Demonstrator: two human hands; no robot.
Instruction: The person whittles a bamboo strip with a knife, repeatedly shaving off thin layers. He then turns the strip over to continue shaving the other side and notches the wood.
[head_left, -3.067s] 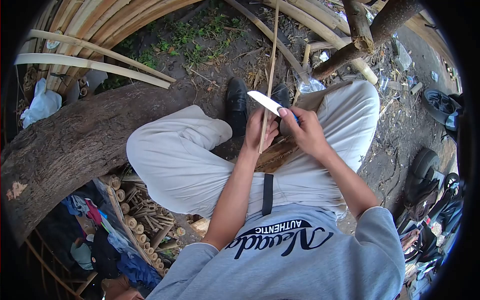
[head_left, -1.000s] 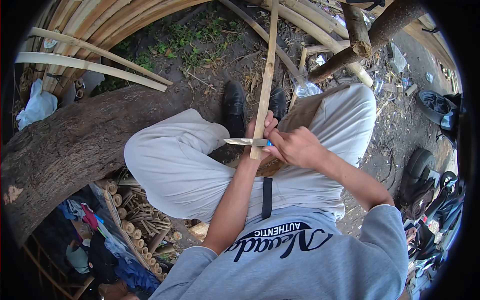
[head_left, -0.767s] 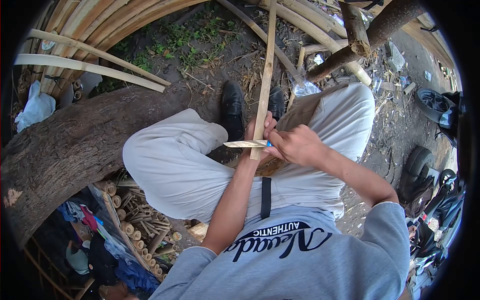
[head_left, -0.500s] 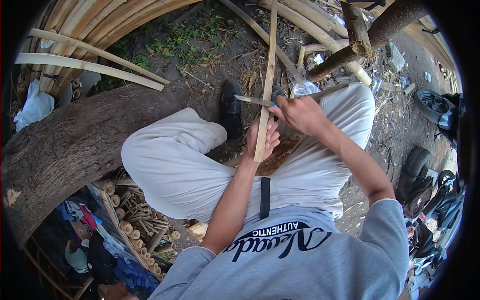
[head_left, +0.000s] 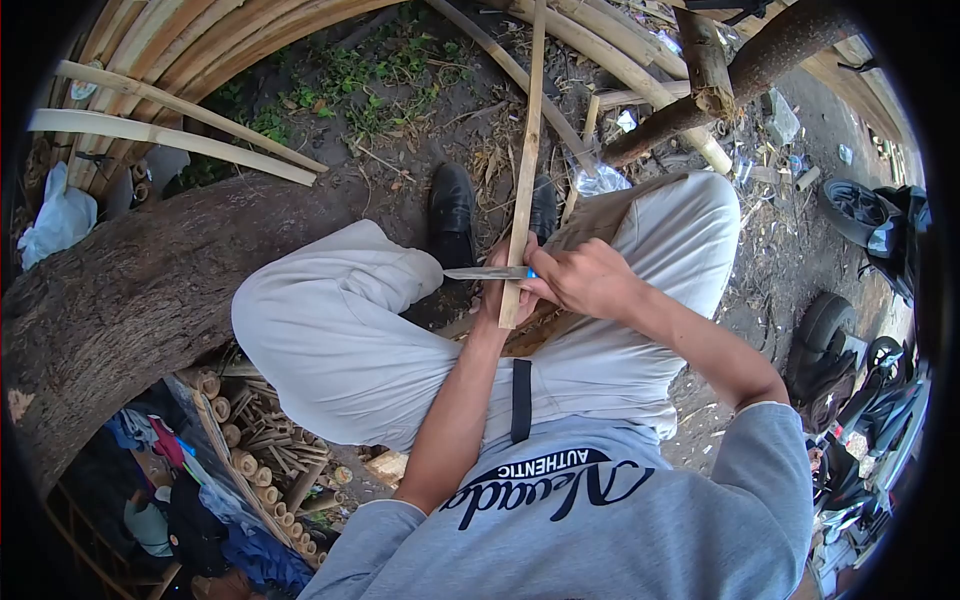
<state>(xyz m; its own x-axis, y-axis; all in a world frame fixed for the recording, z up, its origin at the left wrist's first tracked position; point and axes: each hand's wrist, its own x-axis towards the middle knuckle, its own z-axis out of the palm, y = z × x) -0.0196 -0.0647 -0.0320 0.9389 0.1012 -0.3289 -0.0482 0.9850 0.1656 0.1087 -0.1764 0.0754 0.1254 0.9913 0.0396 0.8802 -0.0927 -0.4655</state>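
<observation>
A long bamboo strip (head_left: 527, 165) runs from my lap up past the top of the view. My left hand (head_left: 497, 285) is closed around the strip near its lower end, partly hidden beneath it. In my right hand (head_left: 588, 280) is a knife (head_left: 488, 273), its handle mostly covered by my fingers, with a bit of blue showing. The blade lies across the strip, pointing left, close above my left hand.
A thick tree trunk (head_left: 150, 270) lies to the left, with bamboo strips (head_left: 190, 140) above it. Cut bamboo pieces (head_left: 270, 440) are stacked at lower left. Bamboo poles (head_left: 630, 75) and a branch (head_left: 735, 85) lie at upper right. Motorbike wheels (head_left: 850, 210) stand at far right.
The knife has slid down along the strip toward its lower end, nearer my lap. My right hand has moved down with it, while my left hand keeps its grip.
</observation>
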